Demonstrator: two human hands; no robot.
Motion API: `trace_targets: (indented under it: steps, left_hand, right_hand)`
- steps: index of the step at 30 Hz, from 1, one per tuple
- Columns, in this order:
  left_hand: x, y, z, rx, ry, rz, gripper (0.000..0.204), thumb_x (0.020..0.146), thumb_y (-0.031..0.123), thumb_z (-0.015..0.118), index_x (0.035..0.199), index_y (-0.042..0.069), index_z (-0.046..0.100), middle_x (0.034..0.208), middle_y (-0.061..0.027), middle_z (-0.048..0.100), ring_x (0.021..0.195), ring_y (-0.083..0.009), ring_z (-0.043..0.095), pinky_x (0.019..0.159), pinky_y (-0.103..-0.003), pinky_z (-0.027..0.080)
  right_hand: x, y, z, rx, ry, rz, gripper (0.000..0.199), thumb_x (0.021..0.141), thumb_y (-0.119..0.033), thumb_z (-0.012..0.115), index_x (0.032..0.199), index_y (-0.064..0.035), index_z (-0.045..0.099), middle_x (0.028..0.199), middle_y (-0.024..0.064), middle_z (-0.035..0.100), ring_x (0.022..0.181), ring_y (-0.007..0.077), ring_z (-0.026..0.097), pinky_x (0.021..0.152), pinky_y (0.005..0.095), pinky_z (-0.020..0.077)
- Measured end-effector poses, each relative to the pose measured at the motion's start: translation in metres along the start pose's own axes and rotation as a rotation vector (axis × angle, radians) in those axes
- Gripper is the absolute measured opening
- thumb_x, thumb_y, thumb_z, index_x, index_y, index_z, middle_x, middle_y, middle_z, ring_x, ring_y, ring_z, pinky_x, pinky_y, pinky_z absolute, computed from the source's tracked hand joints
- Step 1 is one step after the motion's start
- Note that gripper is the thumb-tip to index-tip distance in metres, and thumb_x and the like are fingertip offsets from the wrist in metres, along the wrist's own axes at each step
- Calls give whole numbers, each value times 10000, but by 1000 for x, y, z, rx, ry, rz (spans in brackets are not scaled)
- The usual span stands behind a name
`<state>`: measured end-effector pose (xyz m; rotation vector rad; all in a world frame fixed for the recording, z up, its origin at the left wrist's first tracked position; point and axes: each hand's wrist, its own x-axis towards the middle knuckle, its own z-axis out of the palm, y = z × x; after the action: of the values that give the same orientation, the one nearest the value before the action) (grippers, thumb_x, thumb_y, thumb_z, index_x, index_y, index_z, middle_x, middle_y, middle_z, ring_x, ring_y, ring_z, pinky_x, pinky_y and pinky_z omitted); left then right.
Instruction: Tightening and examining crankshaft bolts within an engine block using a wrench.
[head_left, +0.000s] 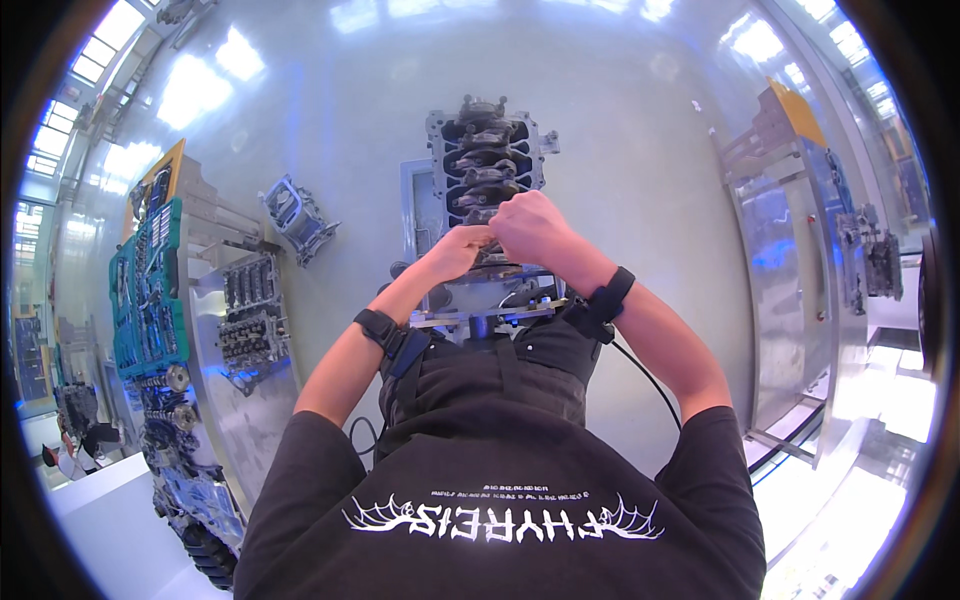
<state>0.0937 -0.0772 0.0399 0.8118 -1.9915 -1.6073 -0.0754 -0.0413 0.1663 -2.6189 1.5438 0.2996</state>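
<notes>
An engine block (440,165) with its crankshaft (487,172) showing stands in front of me on a stand. Over its near end my two hands meet. My right hand (532,232) is curled into a fist, its back toward the view. My left hand (462,252) is closed beside it, fingertips pointing at the right fist. Whatever lies between the fingers is hidden by the hands; a small dark patch shows just under them, and I cannot tell whether it is held or part of the engine.
On the left, a green tool case (150,290) lies along a metal bench, with a cylinder head (250,300) near it. A metal casing (300,218) sits on the floor. Another metal bench (775,270) stands on the right. A black cable (650,375) hangs by my right side.
</notes>
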Motion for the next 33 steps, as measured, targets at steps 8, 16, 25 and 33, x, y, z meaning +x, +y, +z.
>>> trace_targets:
  steps: [8,16,25,33]
  left_hand:
    - [11,19,-8,60,-172,-219,190,919,82,578,1076,-2,645,942,-56,696,863,-105,576,814,-285,461]
    - [8,-17,-13,-53,-71,-174,136,865,17,564,946,8,673,720,42,555,644,-53,457,576,-250,386]
    - [1,6,4,-15,87,-162,115,867,-15,558,886,-5,671,709,5,586,653,-66,481,578,-249,405]
    - [-10,11,-5,-346,53,-321,98,918,-31,469,973,37,514,860,-50,591,832,-130,622,638,-287,559]
  right_hand:
    - [10,-5,1,-65,-5,-58,32,630,-140,687,655,-147,706,679,51,686,658,215,684,561,321,510]
    - [33,-13,4,24,96,91,100,607,-192,697,682,-129,718,707,77,693,681,225,694,575,322,521]
    - [42,-13,7,198,127,268,141,649,-179,633,673,-65,713,694,146,679,677,284,689,611,369,538]
    - [71,-4,23,693,361,398,278,767,-207,529,742,38,657,732,259,632,779,436,637,753,485,517]
